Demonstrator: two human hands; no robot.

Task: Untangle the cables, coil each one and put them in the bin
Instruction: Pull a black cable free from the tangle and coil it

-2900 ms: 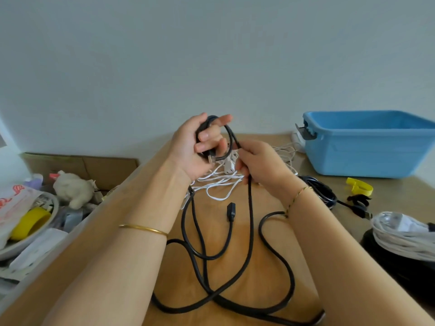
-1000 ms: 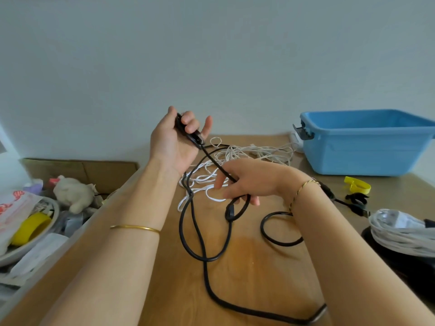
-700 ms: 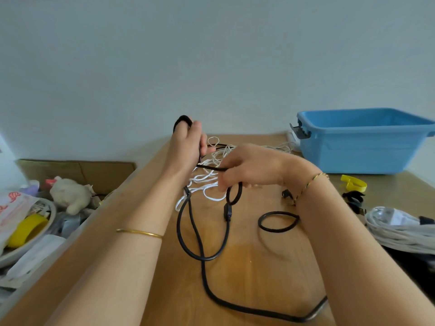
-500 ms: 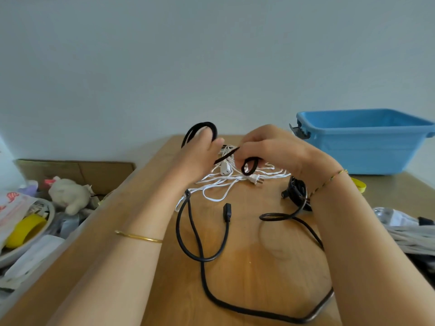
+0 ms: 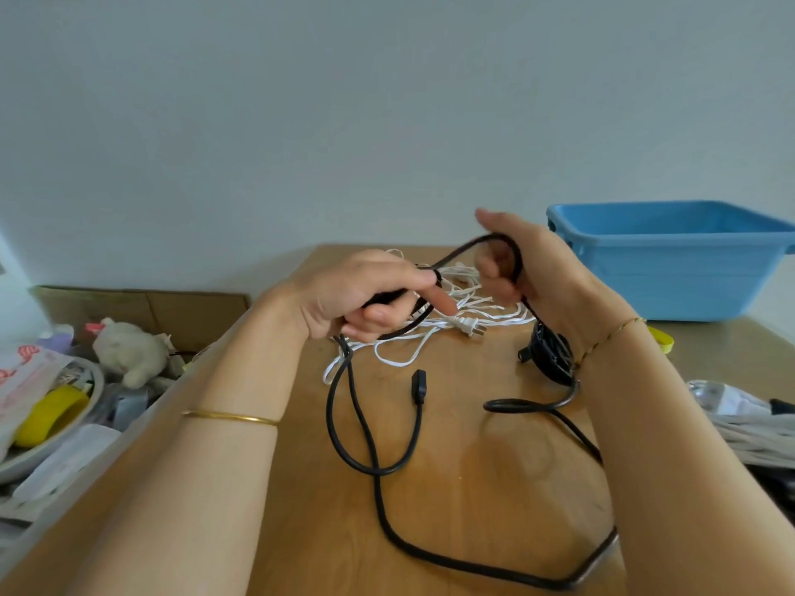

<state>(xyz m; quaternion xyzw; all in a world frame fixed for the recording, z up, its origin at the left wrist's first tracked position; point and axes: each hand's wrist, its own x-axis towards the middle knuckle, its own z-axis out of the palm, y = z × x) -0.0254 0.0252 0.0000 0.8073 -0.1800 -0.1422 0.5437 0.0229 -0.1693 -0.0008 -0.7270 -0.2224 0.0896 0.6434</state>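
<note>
1. The wooden counter (image 5: pixel 473 488) fills the middle and lower view and carries the cables.
2. The blue plastic bin (image 5: pixel 671 273) stands on the far right of the counter, near the wall. Its floor is hidden from this angle.
3. The black power cable (image 5: pixel 378 488) lies partly on the counter in wide, loose curves. One stretch rises to both hands and arches between them in the air.
4. The left hand (image 5: pixel 357 294) is raised over the counter. Its fingers (image 5: pixel 378 314) curl round the black power cable, with the index finger stretched out toward the right hand.
5. The right hand (image 5: pixel 537 273) is lifted just in front of the bin. A loop of the black power cable wraps round its curled fingers (image 5: pixel 494 268), which hold it.
6. The tangled white cable (image 5: pixel 430 333) lies on the counter beneath and behind the hands, its two-pin plug (image 5: pixel 466 325) pointing right.
7. A plush toy (image 5: pixel 129 350) sits among clutter to the left of the counter.
8. A small black cable bundle (image 5: pixel 548 350) rests on the counter just beside the right wrist.
9. The black power cable's connector end (image 5: pixel 418 382) lies free on the counter, between the forearms.
</note>
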